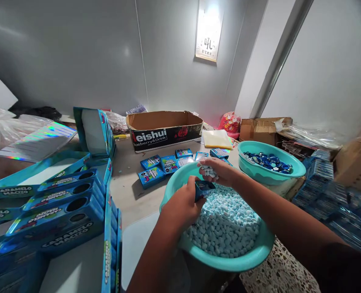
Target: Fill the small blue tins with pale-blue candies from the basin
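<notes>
A turquoise basin (229, 264) in front of me holds a heap of small pale blue candies (226, 232). Over its far left part, my left hand (184, 201) is closed around a small blue box (203, 188). Just above that box, my right hand (218, 169) is cupped with its fingers curled round a clump of pale blue candies (209, 171). Behind the basin, several small blue boxes (151, 177) with printed labels lie on the table (131, 179).
Blue display cartons (67, 219) marked "Caramelo Macizo" fill the left side. At the back stands an open cardboard box (168, 136). A second turquoise basin (244, 169) on the right holds shiny dark blue pieces (268, 160). Wrapped blue packs (317, 195) are stacked at far right.
</notes>
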Motion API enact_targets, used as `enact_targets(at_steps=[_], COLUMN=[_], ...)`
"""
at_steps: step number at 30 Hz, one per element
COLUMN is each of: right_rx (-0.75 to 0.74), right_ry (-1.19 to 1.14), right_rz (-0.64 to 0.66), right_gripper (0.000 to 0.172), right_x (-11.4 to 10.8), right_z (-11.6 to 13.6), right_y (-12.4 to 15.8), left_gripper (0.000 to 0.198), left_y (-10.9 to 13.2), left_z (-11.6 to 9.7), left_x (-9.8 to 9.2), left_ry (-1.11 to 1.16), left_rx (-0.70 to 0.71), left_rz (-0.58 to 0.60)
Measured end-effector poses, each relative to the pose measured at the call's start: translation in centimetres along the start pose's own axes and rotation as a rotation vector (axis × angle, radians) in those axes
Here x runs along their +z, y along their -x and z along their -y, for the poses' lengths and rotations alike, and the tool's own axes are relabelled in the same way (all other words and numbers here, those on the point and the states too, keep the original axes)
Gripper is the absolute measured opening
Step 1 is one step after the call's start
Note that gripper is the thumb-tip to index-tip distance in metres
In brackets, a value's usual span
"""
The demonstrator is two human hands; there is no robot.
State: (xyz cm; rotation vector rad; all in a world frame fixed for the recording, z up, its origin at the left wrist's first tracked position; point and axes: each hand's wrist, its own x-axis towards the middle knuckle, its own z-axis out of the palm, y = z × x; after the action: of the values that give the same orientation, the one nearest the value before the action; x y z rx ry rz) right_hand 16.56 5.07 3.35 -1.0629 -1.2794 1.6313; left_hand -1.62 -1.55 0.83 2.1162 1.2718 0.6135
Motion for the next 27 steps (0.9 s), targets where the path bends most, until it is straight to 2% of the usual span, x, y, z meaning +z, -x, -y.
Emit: enact_targets(at_steps=[4,8,21,27], right_rx=[-0.097,-0.156,-0.241,-0.279], right_ry=[-0.145,-0.186,-0.171,-0.126], right_rz=[-0.091,-0.156,-0.241,-0.215], right_gripper=[0.033,0.037,0.037,0.034], right_x=[0.7,1.1,1.9,2.1], right_z=[-0.3,-0.6,-1.5,-1.7], right_y=[-0.2,-0.3,-0.3,-0.1], left_gripper=[0.048,0.048,0.043,0.042], left_y=[-0.1,-0.2,0.0,-0.2], left_z=[0.1,0.2,0.1,0.0], left_x=[0.0,0.0,0.0,0.2], left_ry=[0.056,0.113,0.067,0.059], left_rx=[-0.005,0.011,-0.027,-0.045], left_rz=[-0.010,-0.027,-0.018,-0.029])
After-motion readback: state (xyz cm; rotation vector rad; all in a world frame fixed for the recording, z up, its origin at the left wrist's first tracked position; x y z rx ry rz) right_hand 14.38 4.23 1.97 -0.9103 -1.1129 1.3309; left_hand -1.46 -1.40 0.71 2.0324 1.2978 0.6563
